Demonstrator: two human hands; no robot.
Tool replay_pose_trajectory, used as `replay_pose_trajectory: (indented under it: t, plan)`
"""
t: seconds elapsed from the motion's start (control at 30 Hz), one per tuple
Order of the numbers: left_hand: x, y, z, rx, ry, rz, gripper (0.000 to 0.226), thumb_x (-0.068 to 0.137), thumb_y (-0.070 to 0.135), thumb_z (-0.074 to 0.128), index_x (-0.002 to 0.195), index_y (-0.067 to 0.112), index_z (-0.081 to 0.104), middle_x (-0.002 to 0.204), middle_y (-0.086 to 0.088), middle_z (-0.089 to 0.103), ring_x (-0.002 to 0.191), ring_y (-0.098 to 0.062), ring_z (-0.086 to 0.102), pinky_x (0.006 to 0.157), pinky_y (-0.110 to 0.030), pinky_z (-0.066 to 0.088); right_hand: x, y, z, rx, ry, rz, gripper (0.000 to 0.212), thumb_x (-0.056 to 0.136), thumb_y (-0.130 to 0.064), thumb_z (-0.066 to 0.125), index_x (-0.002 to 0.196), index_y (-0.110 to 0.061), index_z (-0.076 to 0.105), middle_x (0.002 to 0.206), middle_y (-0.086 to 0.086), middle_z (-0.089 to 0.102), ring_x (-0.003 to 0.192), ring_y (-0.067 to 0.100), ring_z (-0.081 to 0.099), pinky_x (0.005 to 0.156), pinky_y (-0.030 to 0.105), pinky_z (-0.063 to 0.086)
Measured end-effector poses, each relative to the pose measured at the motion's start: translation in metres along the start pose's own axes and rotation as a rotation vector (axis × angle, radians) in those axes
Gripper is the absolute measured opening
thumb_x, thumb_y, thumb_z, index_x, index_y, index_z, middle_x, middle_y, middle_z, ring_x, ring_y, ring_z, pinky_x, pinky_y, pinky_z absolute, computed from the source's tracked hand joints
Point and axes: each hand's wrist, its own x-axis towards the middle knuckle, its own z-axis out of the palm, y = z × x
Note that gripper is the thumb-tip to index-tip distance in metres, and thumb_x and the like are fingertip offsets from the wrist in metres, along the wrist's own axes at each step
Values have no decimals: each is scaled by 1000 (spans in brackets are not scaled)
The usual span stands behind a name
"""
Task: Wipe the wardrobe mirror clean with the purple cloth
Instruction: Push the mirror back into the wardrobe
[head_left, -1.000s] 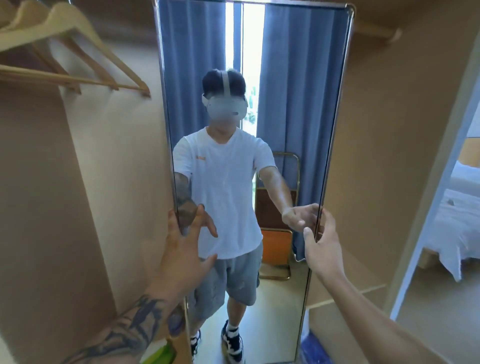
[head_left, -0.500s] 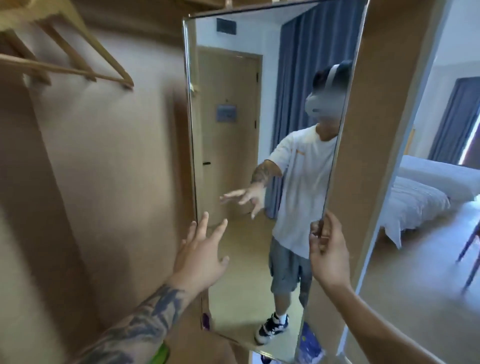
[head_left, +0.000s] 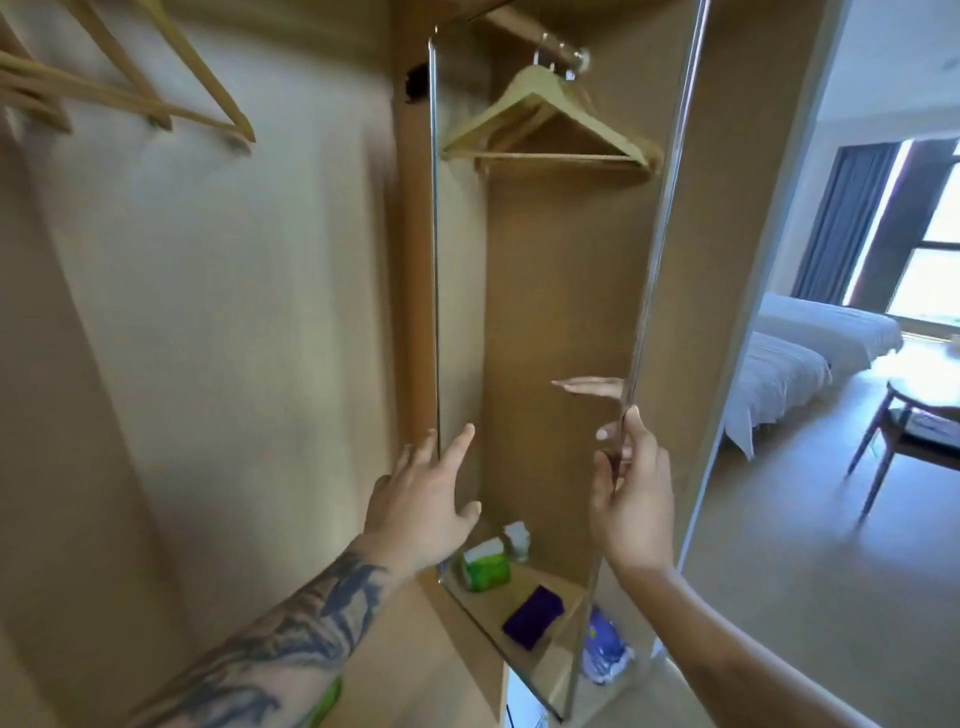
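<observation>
Here the mirror (head_left: 540, 312) stands turned at an angle inside the wardrobe, reflecting wooden hangers (head_left: 550, 124) and a shelf. The right hand (head_left: 631, 499) pinches its right metal edge, fingers curled round the frame. The left hand (head_left: 426, 499) is spread with straight fingers at the left edge, holding nothing. The purple cloth (head_left: 534, 616) shows only as a reflection — lying on the shelf, near a green packet (head_left: 485, 569).

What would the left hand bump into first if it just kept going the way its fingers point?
Probably the mirror: the left hand points up and forward at its left edge, fingertips already close. Depth is unclear.
</observation>
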Motion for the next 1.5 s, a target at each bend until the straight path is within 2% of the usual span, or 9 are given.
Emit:
replay_pose_trajectory:
  t: [0.3, 0.47, 0.6, 0.77, 0.83, 0.97, 1.13, 1.23, 1.5]
  plan:
    - [2, -7, -11, -2, 1, -36, 88, 96, 55, 57, 160, 47, -2, 173, -6, 13, 156, -31, 19, 117, -50, 37, -9, -15, 19, -133, -25, -85, 67, 104, -18, 59, 162, -27, 28, 95, 3, 48, 74, 29, 57, 64, 38, 48]
    - [11, 5, -15, 34, 11, -45, 89, 95, 55, 57, 159, 50, -4, 172, -6, 13, 155, -31, 19, 117, -52, 37, 0, -3, 15, -265, -236, -196, 99, 99, -27, 65, 162, -50, -8, 89, -3, 61, 71, 26, 61, 55, 37, 50]
    - [18, 17, -18, 52, 27, -52, 89, 94, 54, 59, 158, 53, -4, 172, -5, 13, 156, -32, 19, 117, -52, 37, 19, 0, 18, -414, -280, -289, 113, 90, -36, 76, 163, -45, -11, 72, -4, 58, 53, 25, 55, 47, 34, 45]
    - [24, 21, -12, 100, 49, -82, 92, 94, 53, 62, 158, 53, -4, 174, -2, 2, 157, -33, 16, 118, -53, 36, 39, 8, 21, -565, -382, -408, 125, 88, -58, 70, 155, -40, -33, 93, 0, 70, 79, 26, 66, 64, 36, 44]
    - [26, 24, -11, 114, 49, -94, 93, 93, 53, 63, 158, 52, -3, 174, 0, -3, 157, -33, 15, 119, -54, 36, 48, 8, 22, -602, -385, -463, 133, 79, -61, 78, 161, -35, -24, 106, 3, 72, 90, 30, 69, 72, 40, 49]
    - [30, 29, -3, 122, 47, -110, 92, 92, 52, 64, 159, 51, 0, 174, -1, -2, 157, -33, 15, 118, -54, 37, 64, 7, 29, -647, -385, -510, 140, 60, -56, 93, 166, -28, 6, 105, 6, 70, 91, 36, 67, 86, 51, 51]
    - [32, 33, 6, 133, 25, -115, 89, 91, 53, 63, 159, 49, 5, 173, -2, 4, 156, -32, 16, 116, -52, 38, 64, -2, 47, -621, -480, -446, 129, 73, -51, 88, 167, -23, 4, 126, 5, 64, 114, 36, 61, 93, 50, 48]
    - [33, 28, 7, 132, 12, -130, 89, 91, 52, 64, 160, 47, 8, 173, -2, 7, 156, -32, 16, 117, -53, 37, 67, -11, 57, -469, -626, -346, 119, 90, -42, 75, 162, -26, -18, 151, 6, 47, 138, 35, 42, 107, 45, 41]
    - [42, 17, 3, 157, -20, -170, 87, 92, 54, 65, 161, 44, 11, 173, -1, 10, 157, -32, 17, 118, -55, 35, 81, -20, 70, -497, -687, -340, 111, 93, -34, 70, 165, -26, -14, 172, -6, -6, 156, 38, 8, 122, 53, 28]
